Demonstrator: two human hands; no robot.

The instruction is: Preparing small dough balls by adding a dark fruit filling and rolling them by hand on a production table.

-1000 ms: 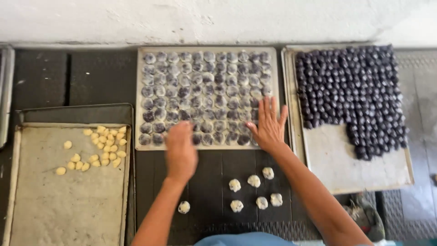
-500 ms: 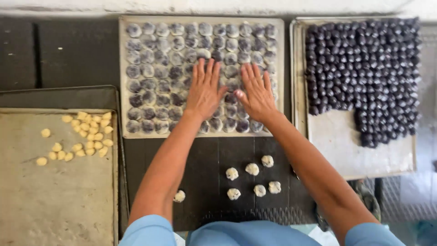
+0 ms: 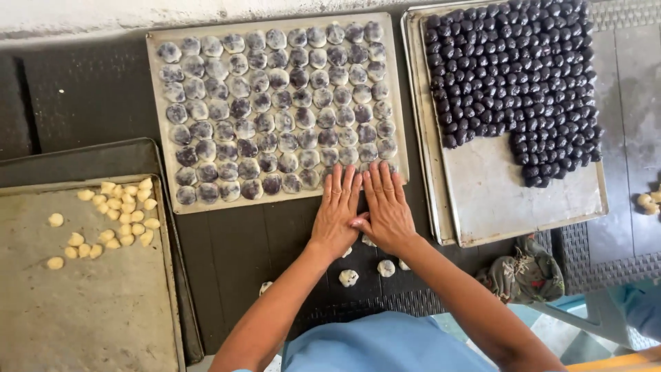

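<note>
In the head view, both hands lay flat and side by side at the near edge of the middle tray (image 3: pixel 157 110), the left hand (image 3: pixel 337 210) and the right hand (image 3: pixel 384 207) with fingers stretched out and released, gripping nothing, palms down on the dark mat and fingertips reaching the tray's rim, just at the last of the flattened purple dough discs (image 3: pixel 275 114) that filled it in close rows. That flat, pressing posture suited sliding or steadying the tray rather than picking anything up. A few small pale dough balls (image 3: pixel 349 277) sat on the mat just beside and partly under the wrists, within easy reach. To the right stood a second tray (image 3: pixel 496 207), its far part packed with dark round filling balls (image 3: pixel 516 69), its near part bare. To the left, a floured tray (image 3: pixel 89 310) held a loose cluster of small yellow dough pieces (image 3: pixel 127 213). A crumpled cloth (image 3: pixel 527 272) lay near the right forearm.
</note>
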